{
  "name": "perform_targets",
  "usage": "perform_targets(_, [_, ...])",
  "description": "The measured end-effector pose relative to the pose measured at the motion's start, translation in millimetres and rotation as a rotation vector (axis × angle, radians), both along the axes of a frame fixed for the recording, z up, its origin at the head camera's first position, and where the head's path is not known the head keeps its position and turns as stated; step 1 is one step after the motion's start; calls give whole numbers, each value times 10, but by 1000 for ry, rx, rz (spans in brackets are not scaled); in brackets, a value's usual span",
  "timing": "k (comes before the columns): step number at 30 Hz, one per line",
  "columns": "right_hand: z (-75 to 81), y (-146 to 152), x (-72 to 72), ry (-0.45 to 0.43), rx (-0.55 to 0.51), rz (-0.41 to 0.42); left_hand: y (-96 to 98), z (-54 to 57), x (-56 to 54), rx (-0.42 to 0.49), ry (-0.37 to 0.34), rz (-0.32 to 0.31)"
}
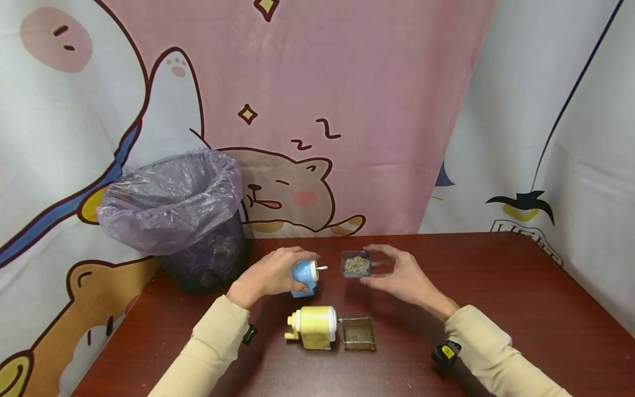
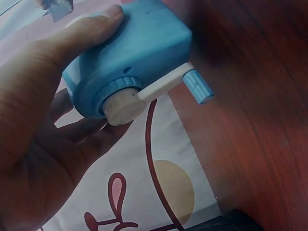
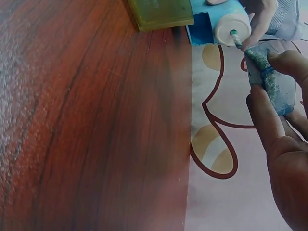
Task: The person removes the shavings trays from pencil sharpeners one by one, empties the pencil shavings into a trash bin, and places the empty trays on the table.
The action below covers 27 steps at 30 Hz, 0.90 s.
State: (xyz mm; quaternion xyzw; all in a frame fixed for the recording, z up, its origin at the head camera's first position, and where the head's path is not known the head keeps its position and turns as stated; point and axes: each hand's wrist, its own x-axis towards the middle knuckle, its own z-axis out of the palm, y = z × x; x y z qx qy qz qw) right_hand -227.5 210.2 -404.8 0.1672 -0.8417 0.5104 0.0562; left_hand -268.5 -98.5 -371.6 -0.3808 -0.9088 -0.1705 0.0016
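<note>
My left hand [image 1: 274, 275] grips a blue hand-crank pencil sharpener [image 1: 304, 279], thumb on one side and fingers round the other. Its white crank arm with a blue knob [image 2: 198, 86] shows in the left wrist view. In the right wrist view the sharpener's drawer slot [image 3: 201, 30] gapes. My right hand [image 1: 401, 275] pinches a small clear shavings drawer [image 1: 356, 264] by its sides, just right of the sharpener. Pale shavings lie inside it. Nearer me stands a yellow pencil sharpener [image 1: 315, 328], with its brownish see-through drawer [image 1: 359, 334] apart on its right.
A dark mesh bin [image 1: 213, 259] lined with a purple plastic bag [image 1: 173, 204] stands at the table's back left. Behind the reddish-brown table [image 1: 521, 309] hangs a pink and white cartoon curtain [image 1: 387, 110].
</note>
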Motion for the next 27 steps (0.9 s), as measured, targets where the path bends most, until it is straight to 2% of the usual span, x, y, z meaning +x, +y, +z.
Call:
perform_targets(9, [37, 32, -4, 47, 25, -28, 39, -67, 0, -44, 1, -9])
perform_targets(19, [74, 34, -8, 28, 6, -29, 57, -82, 13, -60, 4, 6])
perform_targets(27, [120, 19, -36, 26, -24, -19, -11, 36, 74, -17, -18, 71])
